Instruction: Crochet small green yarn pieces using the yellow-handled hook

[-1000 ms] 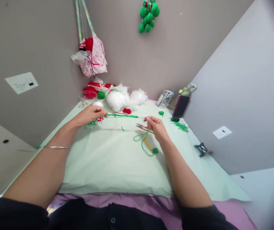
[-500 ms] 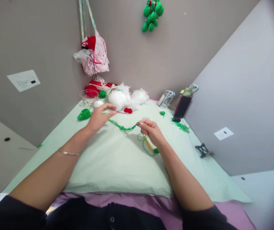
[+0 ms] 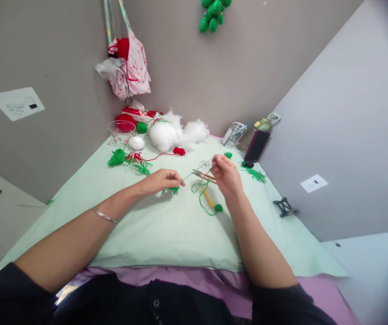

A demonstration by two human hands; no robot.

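Note:
My left hand [image 3: 163, 180] is closed on green yarn [image 3: 175, 191], whose bunched strands hang below its fingers. A single thin strand runs up from there to my right hand [image 3: 226, 174], which pinches its end, fingers closed. Under that strand, beside my right hand, lie scissors [image 3: 200, 175] with orange-red handles partly hidden by the hand. Just nearer to me rests a yellow-handled crochet hook [image 3: 208, 198], by a small green knitted piece [image 3: 218, 208] and a loose loop of green yarn.
Farther back are white stuffing [image 3: 166, 133], a white ball [image 3: 136, 143], a green yarn bundle [image 3: 117, 158], a clear tub [image 3: 121, 132] and a small red piece [image 3: 179, 151]. To the right stand a pen cup [image 3: 234, 134] and a phone [image 3: 257, 146], with green yarn scraps [image 3: 254, 174] near.
My left hand has come right and nearer, closing on the green yarn. My right hand has shifted right and farther away, uncovering the scissors. A single strand now stretches between them instead of a bundle.

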